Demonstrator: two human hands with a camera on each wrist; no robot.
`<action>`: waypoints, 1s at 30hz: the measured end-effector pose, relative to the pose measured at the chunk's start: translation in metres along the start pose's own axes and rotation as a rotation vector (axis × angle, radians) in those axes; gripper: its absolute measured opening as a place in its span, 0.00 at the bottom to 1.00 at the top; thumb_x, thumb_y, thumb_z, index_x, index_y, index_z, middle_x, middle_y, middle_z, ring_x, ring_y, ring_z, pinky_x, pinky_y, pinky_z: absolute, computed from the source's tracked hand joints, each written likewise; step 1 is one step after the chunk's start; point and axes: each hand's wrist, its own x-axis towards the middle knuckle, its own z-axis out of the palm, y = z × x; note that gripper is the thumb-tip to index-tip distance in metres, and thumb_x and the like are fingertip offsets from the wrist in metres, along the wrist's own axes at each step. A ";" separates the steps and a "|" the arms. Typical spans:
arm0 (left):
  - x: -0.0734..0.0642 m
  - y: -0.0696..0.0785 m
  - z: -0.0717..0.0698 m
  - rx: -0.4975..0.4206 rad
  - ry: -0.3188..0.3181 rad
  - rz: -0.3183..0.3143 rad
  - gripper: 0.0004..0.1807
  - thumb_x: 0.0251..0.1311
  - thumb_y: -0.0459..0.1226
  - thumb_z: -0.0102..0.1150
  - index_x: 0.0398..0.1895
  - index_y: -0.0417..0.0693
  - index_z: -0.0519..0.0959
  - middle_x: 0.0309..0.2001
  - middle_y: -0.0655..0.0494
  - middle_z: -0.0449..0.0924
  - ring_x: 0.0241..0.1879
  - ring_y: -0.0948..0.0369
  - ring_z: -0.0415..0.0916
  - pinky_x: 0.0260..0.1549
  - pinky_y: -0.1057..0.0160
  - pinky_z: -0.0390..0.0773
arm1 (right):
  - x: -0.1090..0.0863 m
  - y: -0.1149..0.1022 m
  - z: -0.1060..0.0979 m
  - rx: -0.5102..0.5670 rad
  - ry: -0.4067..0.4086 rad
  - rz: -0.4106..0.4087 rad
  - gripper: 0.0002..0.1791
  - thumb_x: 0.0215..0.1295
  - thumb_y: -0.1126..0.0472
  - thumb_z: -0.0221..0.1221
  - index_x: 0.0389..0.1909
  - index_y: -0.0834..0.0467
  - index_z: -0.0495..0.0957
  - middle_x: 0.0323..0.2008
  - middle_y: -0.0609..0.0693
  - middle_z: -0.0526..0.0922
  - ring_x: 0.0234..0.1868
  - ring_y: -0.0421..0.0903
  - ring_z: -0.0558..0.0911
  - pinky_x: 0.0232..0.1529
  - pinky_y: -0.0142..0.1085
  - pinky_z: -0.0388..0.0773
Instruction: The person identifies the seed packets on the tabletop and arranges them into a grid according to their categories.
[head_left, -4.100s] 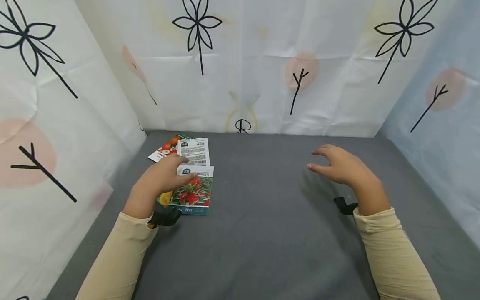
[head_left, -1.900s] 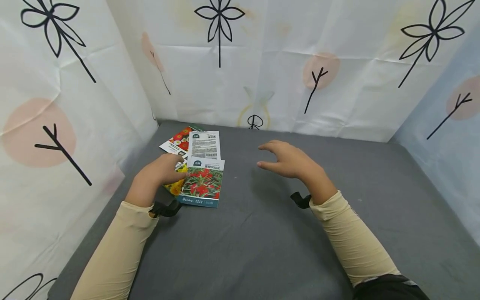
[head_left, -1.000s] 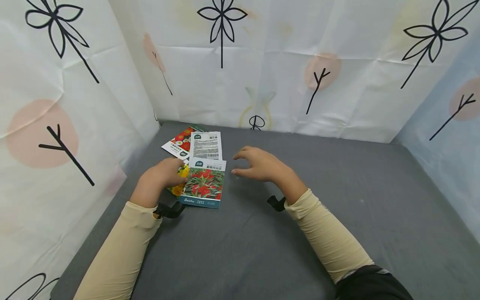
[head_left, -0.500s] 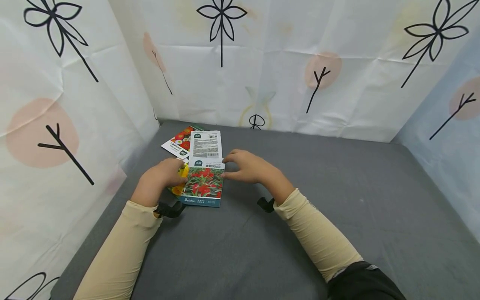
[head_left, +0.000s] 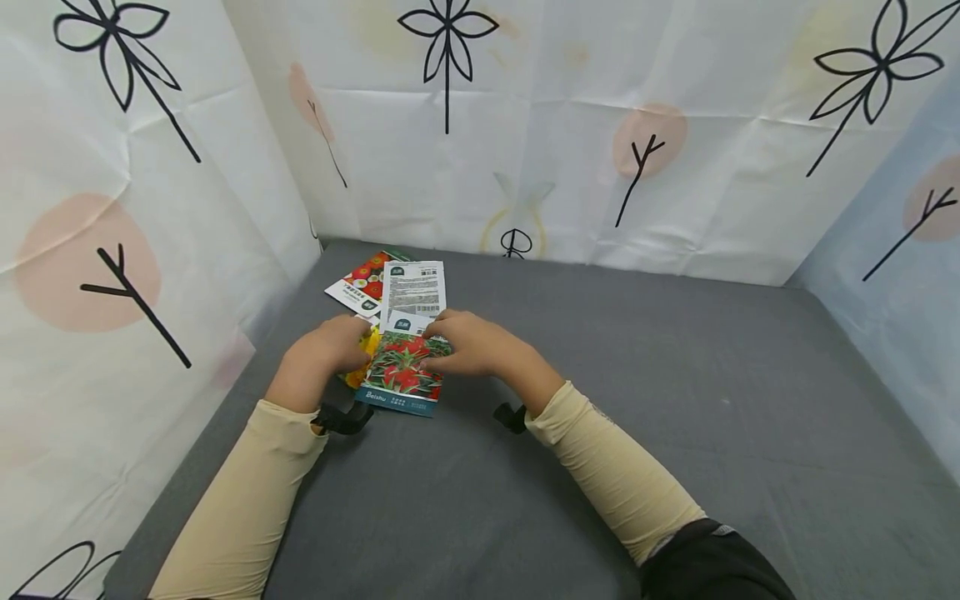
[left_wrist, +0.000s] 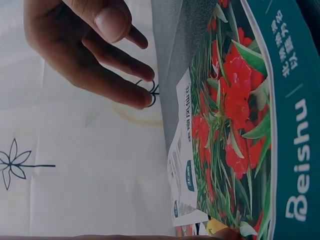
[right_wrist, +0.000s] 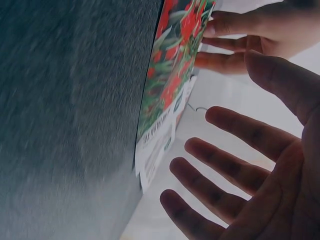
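Note:
In the head view, several flower-seed packets lie overlapping at the table's back left. Uppermost is a packet with red flowers and a teal base band (head_left: 402, 402). My left hand (head_left: 322, 358) is at its left edge, over a packet with yellow flowers (head_left: 355, 377), with thumb and fingers loosely spread. From the right, my right hand (head_left: 480, 344) reaches over the red-flower packet's right part. Its fingers (right_wrist: 235, 127) and thumb are spread apart in the right wrist view. A white packet with printed text (head_left: 412, 287) and one with red round blooms (head_left: 367, 279) lie behind.
The grey cloth-covered table (head_left: 600, 467) spreads right and toward me. White printed cloth (head_left: 562, 125) hangs at the back and left, with bluish cloth (head_left: 900, 225) at the right. Both wrists carry a black strap-like mount (head_left: 345, 418).
My right hand has moved left from the table's right side and is now over the red-flower packet, which has turned slightly. The left hand has stayed near the packets.

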 end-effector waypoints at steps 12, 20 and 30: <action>0.000 -0.001 0.001 0.007 0.015 0.004 0.28 0.68 0.36 0.65 0.66 0.27 0.75 0.62 0.30 0.78 0.52 0.43 0.75 0.56 0.42 0.79 | 0.017 -0.016 0.013 -0.065 -0.027 0.010 0.32 0.76 0.42 0.62 0.73 0.55 0.76 0.67 0.53 0.77 0.61 0.49 0.81 0.62 0.44 0.81; 0.000 -0.002 0.000 0.023 0.020 0.014 0.28 0.67 0.37 0.66 0.64 0.27 0.77 0.58 0.32 0.81 0.48 0.44 0.75 0.52 0.45 0.80 | 0.025 -0.020 0.019 -0.146 -0.067 0.075 0.33 0.74 0.38 0.62 0.73 0.50 0.76 0.65 0.52 0.76 0.58 0.51 0.79 0.57 0.48 0.81; 0.000 0.000 -0.001 0.032 0.024 0.028 0.28 0.66 0.38 0.67 0.64 0.27 0.78 0.59 0.30 0.81 0.49 0.43 0.76 0.54 0.43 0.81 | 0.029 -0.027 0.027 -0.202 -0.062 0.100 0.37 0.70 0.36 0.65 0.75 0.46 0.73 0.73 0.53 0.71 0.66 0.52 0.76 0.61 0.51 0.81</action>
